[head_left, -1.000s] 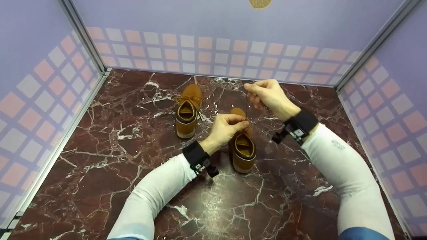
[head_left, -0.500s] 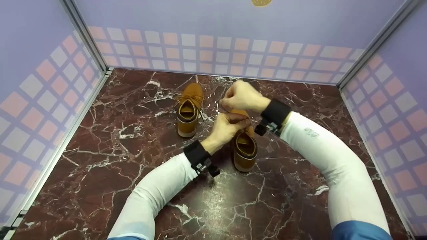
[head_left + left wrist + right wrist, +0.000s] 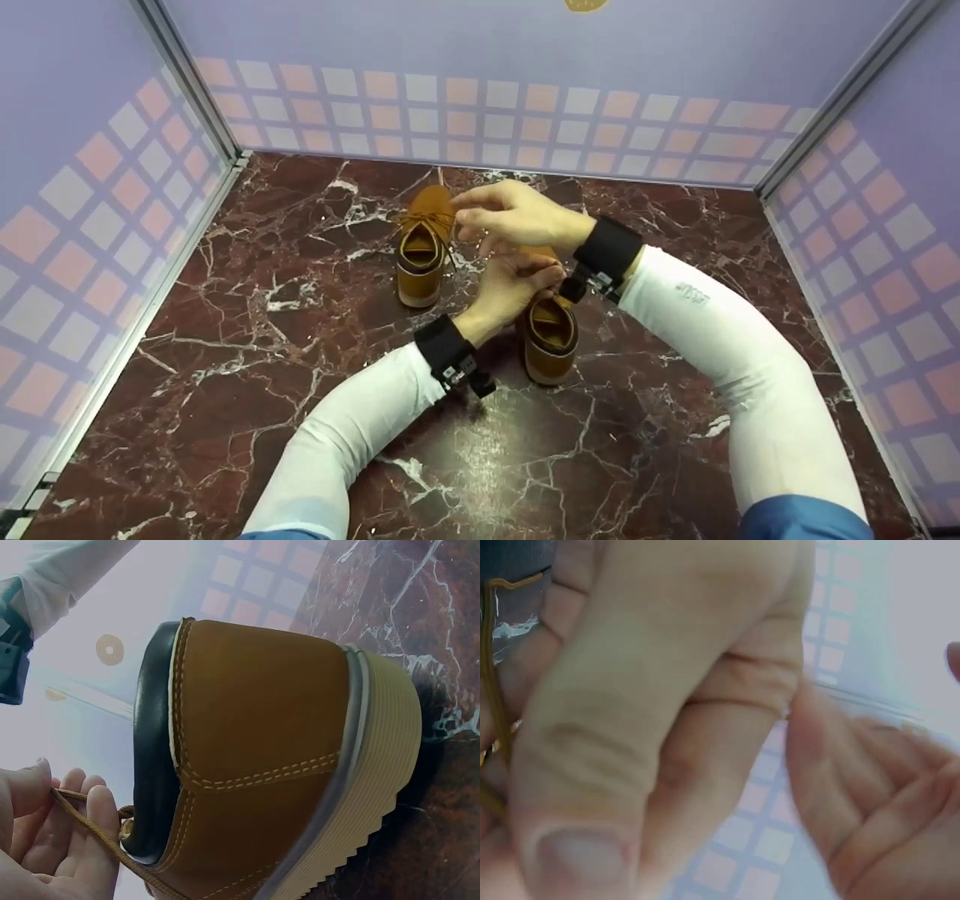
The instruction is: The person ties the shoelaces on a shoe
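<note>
A tan lace-up shoe [image 3: 549,352] with a dark padded collar stands on the marbled surface, heel toward me. My left hand [image 3: 504,291] is over its lacing and pinches a looped brown shoelace [image 3: 94,829] between thumb and fingers. Just above and beyond it, my right hand [image 3: 529,217] reaches leftward, fingers partly bent. In the right wrist view a stretch of shoelace [image 3: 493,682] runs along the fingers and passes behind the thumb, which presses toward it; the exact contact is hidden. The shoe's toe is mostly covered by my hands.
A matching tan shoe [image 3: 420,270] with a tied lace stands to the left, close to my right fingertips. Lilac panels [image 3: 480,45] with a checked band enclose the back and both sides. The dark red marbled surface [image 3: 262,375] spreads around the shoes.
My right hand has swung left from the upper right, passing over the left hand toward the other shoe. My left hand keeps its pinch on the shoelace and has hardly moved.
</note>
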The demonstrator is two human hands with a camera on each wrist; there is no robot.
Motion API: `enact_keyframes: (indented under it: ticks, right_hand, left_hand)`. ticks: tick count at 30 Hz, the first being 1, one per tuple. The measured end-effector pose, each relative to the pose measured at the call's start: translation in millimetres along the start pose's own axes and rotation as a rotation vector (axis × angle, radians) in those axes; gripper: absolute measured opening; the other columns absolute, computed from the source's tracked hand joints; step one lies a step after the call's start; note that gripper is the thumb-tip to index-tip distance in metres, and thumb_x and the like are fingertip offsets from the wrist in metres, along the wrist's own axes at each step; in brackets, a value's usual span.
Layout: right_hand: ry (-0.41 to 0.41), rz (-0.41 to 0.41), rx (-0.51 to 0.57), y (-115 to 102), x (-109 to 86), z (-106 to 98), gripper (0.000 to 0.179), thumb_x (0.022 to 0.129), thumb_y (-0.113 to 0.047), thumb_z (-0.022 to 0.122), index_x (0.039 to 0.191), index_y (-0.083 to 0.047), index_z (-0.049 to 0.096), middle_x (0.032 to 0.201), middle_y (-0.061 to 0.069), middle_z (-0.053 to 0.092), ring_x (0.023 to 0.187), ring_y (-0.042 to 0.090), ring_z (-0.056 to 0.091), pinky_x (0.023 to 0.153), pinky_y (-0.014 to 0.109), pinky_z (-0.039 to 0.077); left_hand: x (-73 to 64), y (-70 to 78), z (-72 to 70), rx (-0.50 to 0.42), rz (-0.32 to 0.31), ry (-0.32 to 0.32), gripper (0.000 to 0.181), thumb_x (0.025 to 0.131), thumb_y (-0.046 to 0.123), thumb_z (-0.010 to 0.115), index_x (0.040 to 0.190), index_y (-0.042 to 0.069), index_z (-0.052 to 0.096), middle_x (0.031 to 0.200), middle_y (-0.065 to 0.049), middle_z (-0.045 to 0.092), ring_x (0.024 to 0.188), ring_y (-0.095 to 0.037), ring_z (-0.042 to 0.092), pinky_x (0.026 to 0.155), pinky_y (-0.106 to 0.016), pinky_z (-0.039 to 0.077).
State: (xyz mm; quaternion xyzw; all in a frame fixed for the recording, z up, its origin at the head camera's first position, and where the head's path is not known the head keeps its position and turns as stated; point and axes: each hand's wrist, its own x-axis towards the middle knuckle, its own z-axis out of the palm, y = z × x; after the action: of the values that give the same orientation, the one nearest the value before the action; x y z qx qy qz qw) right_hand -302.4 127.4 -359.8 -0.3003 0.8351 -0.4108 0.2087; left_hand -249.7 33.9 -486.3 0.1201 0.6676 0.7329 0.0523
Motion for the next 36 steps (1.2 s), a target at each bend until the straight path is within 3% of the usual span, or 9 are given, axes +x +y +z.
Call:
enact_keyframes:
  ticks: [3,8,14,17,20,25,29,36]
  right_hand:
    - [0.013,-0.091,0.035,5,-6.3,-7,0.04,0.114,-0.021,0.061,0.152,-0.014,0.068,0.121,0.016,0.084,0.078,0.022,0.079,0.076,0.031,0.067]
    - [0.146,-0.206,-0.049,18,-18.6,-18,0.029,0.099,-0.004,0.065,0.121,-0.01,0.084,0.103,0.013,0.085,0.064,0.012,0.067,0.061,0.023,0.059]
    - [0.221,-0.221,-0.108,39,-36.4,-28,0.025,0.092,-0.001,0.067,0.106,-0.008,0.086,0.091,0.012,0.083,0.052,0.001,0.043,0.048,0.018,0.038]
    - [0.222,-0.207,-0.116,52,-45.2,-28,0.022,0.092,0.0,0.07,0.106,-0.007,0.086,0.087,0.013,0.081,0.052,0.0,0.047,0.047,0.018,0.04]
    - [0.223,-0.223,-0.129,67,-53.6,-28,0.02,0.092,0.001,0.074,0.107,-0.005,0.086,0.089,0.014,0.084,0.054,0.004,0.053,0.049,0.017,0.044]
    - [0.211,-0.266,-0.123,89,-64.3,-29,0.025,0.09,0.005,0.077,0.111,-0.005,0.087,0.089,0.014,0.082,0.062,0.005,0.057,0.056,0.015,0.047]
    - [0.194,-0.284,-0.121,98,-68.9,-32,0.03,0.088,0.007,0.078,0.111,-0.007,0.088,0.084,0.013,0.076,0.067,0.004,0.059,0.061,0.015,0.048]
    - [0.165,-0.323,-0.128,107,-74.3,-35,0.033,0.088,0.011,0.082,0.113,-0.009,0.089,0.095,0.016,0.081,0.08,0.005,0.071,0.072,0.017,0.061]
  left_hand:
    - [2.6,1.4,-1.7,0.018,0.021,-0.014,0.017,0.099,0.009,0.085,0.11,-0.004,0.085,0.088,0.001,0.085,0.069,-0.006,0.075,0.069,-0.021,0.066]
    - [5.5,-0.6,-4.4,-0.009,0.017,-0.025,0.016,0.1,0.009,0.084,0.11,-0.004,0.085,0.08,0.006,0.082,0.065,-0.007,0.071,0.064,-0.02,0.061]
    - [8.7,-2.8,-5.5,-0.139,-0.034,-0.01,0.023,0.101,0.003,0.081,0.117,-0.013,0.08,0.086,-0.004,0.086,0.067,-0.008,0.073,0.064,-0.02,0.063]
    - [10.3,-2.9,-5.9,-0.173,-0.063,0.006,0.023,0.101,0.0,0.08,0.119,-0.013,0.078,0.091,-0.011,0.087,0.07,-0.01,0.076,0.065,-0.022,0.065]
    - [11.0,-2.8,-7.1,-0.146,-0.075,0.007,0.024,0.101,0.002,0.08,0.122,-0.01,0.078,0.096,-0.014,0.087,0.073,-0.009,0.078,0.067,-0.022,0.067]
    - [11.9,-3.2,-9.8,-0.073,-0.056,-0.014,0.025,0.103,0.007,0.08,0.125,-0.007,0.079,0.094,-0.01,0.088,0.073,-0.006,0.078,0.069,-0.022,0.067]
    - [12.9,-4.2,-11.0,-0.104,-0.055,-0.021,0.025,0.105,0.006,0.078,0.123,-0.011,0.078,0.087,-0.004,0.087,0.074,-0.005,0.078,0.068,-0.021,0.067]
    - [15.8,-5.2,-13.8,-0.147,-0.124,-0.064,0.027,0.106,0.008,0.077,0.125,-0.012,0.078,0.082,0.007,0.083,0.074,-0.007,0.079,0.068,-0.02,0.067]
